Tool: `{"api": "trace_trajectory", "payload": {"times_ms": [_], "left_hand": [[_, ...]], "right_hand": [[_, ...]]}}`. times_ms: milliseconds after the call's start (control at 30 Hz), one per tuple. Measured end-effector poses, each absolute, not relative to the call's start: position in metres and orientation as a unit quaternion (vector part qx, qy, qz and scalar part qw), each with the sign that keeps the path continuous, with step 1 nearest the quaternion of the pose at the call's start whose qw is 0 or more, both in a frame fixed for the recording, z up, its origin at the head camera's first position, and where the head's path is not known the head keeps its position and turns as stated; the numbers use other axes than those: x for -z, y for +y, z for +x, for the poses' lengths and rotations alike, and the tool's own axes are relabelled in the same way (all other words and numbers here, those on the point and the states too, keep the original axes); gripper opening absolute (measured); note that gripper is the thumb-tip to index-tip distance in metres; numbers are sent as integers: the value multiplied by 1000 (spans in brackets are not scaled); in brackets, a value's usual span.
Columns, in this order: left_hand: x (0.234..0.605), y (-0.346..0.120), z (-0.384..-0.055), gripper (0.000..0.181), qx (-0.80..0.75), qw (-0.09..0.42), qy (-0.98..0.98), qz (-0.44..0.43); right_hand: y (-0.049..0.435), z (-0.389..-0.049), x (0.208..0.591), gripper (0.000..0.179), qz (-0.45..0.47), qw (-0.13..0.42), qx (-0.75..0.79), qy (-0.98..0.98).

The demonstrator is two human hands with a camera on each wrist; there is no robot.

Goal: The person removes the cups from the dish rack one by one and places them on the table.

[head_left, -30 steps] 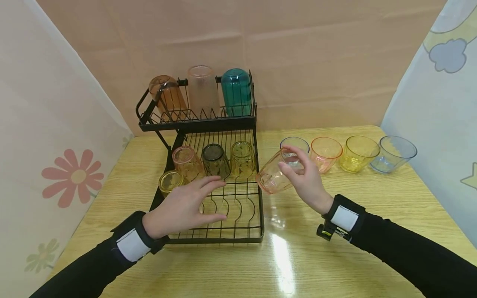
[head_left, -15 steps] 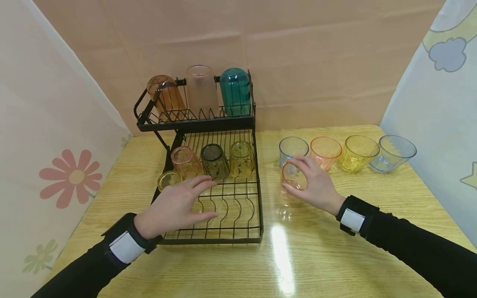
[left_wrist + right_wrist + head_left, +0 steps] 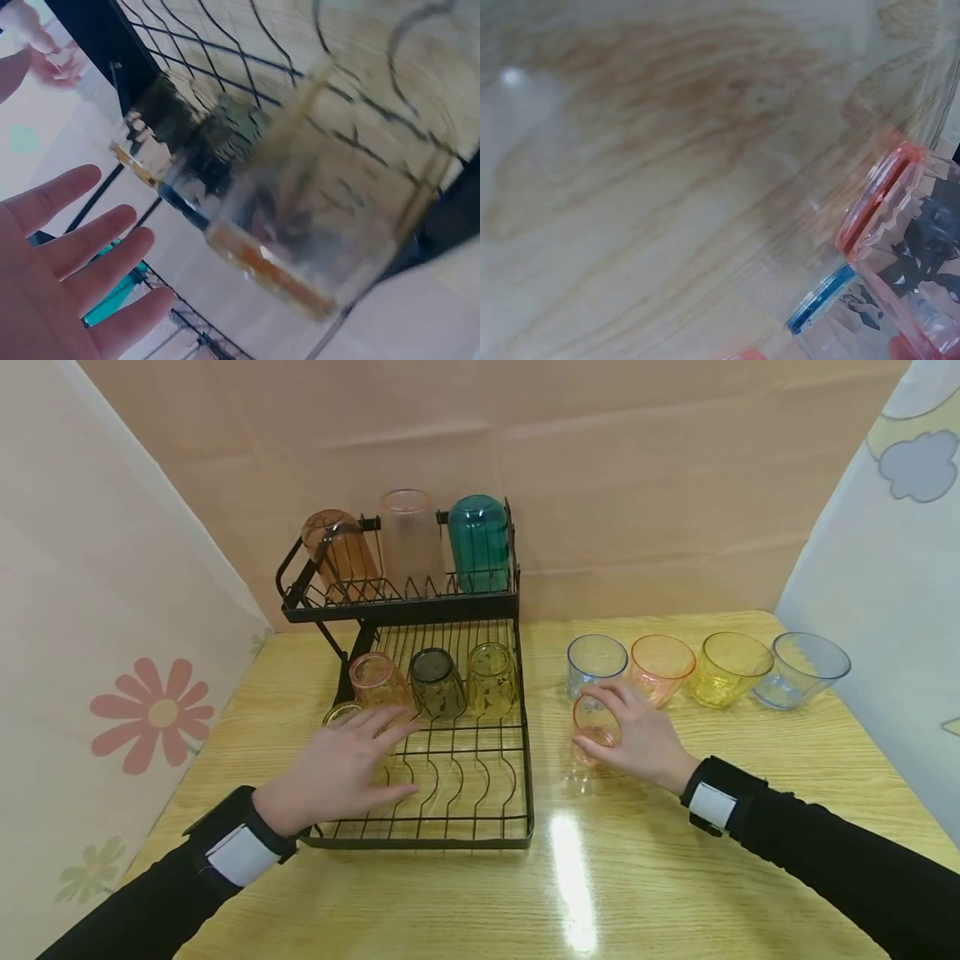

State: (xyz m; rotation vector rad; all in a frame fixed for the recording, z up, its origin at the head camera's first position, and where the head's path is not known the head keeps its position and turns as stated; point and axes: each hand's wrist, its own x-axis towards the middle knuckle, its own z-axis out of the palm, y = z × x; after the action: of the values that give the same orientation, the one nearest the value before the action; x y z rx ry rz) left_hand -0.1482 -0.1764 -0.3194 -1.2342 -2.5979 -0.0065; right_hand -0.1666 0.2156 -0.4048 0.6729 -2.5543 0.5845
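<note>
My right hand (image 3: 637,739) holds a clear pink-rimmed glass (image 3: 591,723) between thumb and fingers, its mouth facing up, close over the table. The same glass shows in the right wrist view, at the right edge. My left hand (image 3: 337,768) hovers over the left side of the black dish rack (image 3: 420,843), fingers spread and nothing in them. Partly behind that hand is a small yellow glass (image 3: 342,711). Upside down on the lower tier stand a pink glass (image 3: 378,681), a smoky grey glass (image 3: 437,685) and a yellow glass (image 3: 491,681).
The upper tier bears a brown glass (image 3: 341,552), a pale pink glass (image 3: 411,543) and a teal glass (image 3: 478,543). Along the table's back right stand a blue-rimmed glass (image 3: 596,656), a red-rimmed glass (image 3: 663,660), a yellow tumbler (image 3: 727,668) and a pale blue tumbler (image 3: 798,668).
My right hand has brought the pink-rimmed glass from a tilt beside the rack to upright in front of the blue-rimmed glass. My left hand has drifted left over the rack.
</note>
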Motion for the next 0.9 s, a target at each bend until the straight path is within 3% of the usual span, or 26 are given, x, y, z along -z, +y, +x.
{"api": "trace_trajectory", "payload": {"times_ms": [300, 500, 900], "left_hand": [[310, -185, -148, 77, -28, 152, -891, -427], [302, -187, -148, 81, -33, 162, -895, -414], [299, -200, -154, 98, -80, 154, -943, -285]], "right_hand": [[218, -168, 401, 66, 236, 210, -187, -930], [222, -167, 390, 69, 264, 240, -174, -918], [236, -157, 361, 70, 249, 260, -190, -913]]}}
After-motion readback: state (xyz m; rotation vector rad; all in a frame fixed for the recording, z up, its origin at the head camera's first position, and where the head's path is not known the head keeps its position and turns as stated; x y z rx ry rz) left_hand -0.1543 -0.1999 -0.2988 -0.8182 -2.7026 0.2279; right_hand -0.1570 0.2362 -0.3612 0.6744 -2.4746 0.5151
